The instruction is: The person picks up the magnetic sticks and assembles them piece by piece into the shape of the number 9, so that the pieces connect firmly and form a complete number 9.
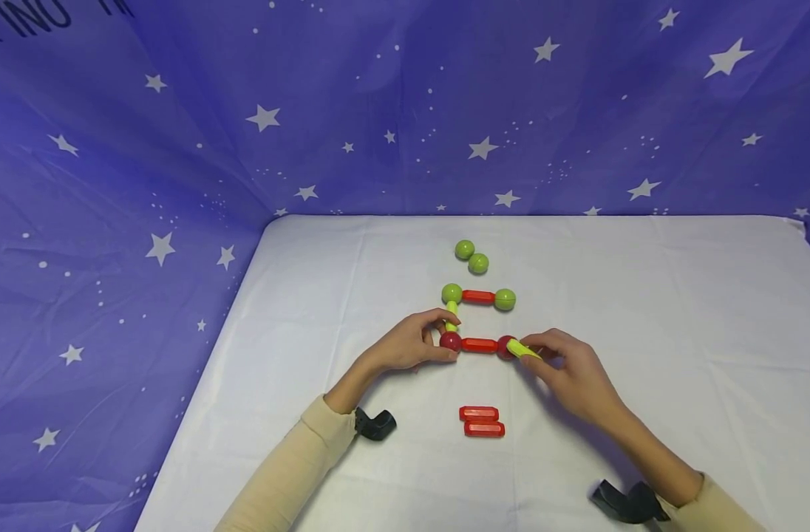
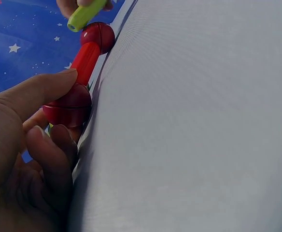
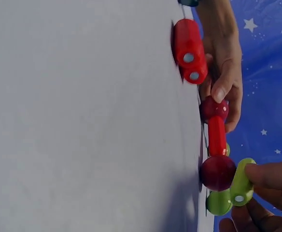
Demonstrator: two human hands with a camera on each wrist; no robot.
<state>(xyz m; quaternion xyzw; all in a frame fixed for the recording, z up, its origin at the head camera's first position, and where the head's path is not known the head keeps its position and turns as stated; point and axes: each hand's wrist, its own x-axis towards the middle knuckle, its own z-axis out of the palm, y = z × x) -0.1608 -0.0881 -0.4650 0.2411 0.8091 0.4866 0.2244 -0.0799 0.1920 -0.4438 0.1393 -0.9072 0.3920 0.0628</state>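
Note:
My left hand [image 1: 408,341] grips a dark red ball [image 1: 450,341], thumb on one side and fingers curled round the other. From that ball a red rod [image 1: 480,345] runs to a second dark red ball [image 1: 507,347], and a yellow-green rod [image 1: 451,316] runs back to a green ball [image 1: 452,293]. Another red rod [image 1: 478,297] joins this green ball to a second green ball [image 1: 505,299]. My right hand [image 1: 574,373] pinches a loose yellow-green rod [image 3: 242,182], with a metal disc at its end, right against the second dark red ball.
Two loose green balls [image 1: 471,257] lie behind the joined pieces. Nearer me, two red rods [image 1: 482,421] with metal ends lie side by side on the white tablecloth [image 1: 644,295]. Black wrist mounts [image 1: 376,425] stick out at both sleeves. Blue starry cloth [image 1: 405,111] stands behind and at left.

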